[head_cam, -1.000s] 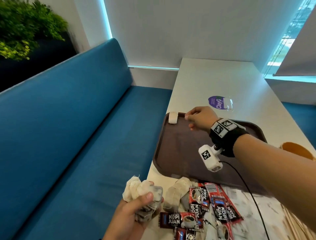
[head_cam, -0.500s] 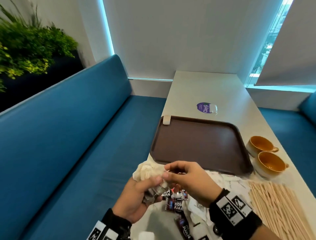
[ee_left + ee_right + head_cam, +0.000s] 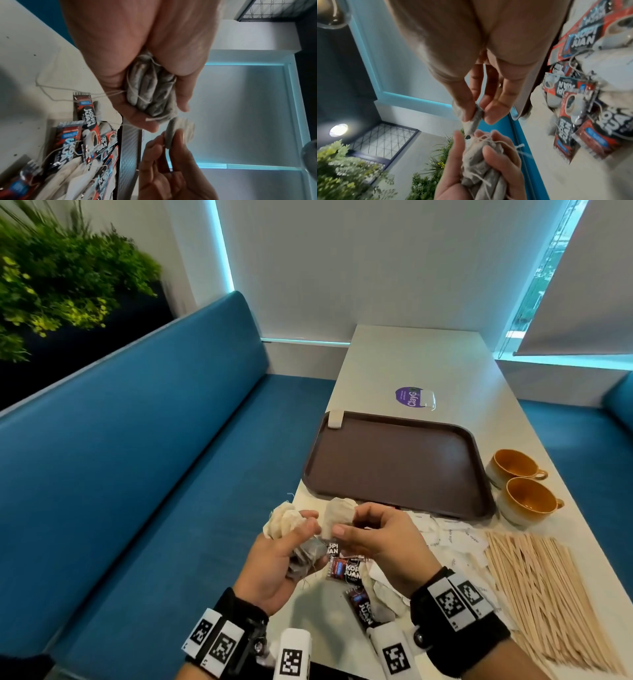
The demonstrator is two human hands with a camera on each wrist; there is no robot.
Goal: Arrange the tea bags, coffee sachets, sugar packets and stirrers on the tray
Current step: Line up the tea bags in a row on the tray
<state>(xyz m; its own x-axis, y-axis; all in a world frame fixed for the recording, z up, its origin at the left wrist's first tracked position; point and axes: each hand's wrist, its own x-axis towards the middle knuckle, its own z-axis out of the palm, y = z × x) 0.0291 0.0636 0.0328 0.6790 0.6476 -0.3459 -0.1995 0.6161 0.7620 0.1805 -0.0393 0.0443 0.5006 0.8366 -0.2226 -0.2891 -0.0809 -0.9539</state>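
Gripping a bunch of tea bags [image 3: 284, 522], the left hand [image 3: 274, 563] meets the right hand [image 3: 373, 539], which pinches one bag [image 3: 337, 515] near the tray [image 3: 394, 463]; another bag [image 3: 335, 419] sits far-left on it.

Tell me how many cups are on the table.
2: both orange cups stand right of the tray, one farther back, the other just nearer, side by side.

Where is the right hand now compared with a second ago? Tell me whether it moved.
Yes. The right hand has pulled back from the tray's far left corner to its near side, pinching a tea bag beside the left hand.
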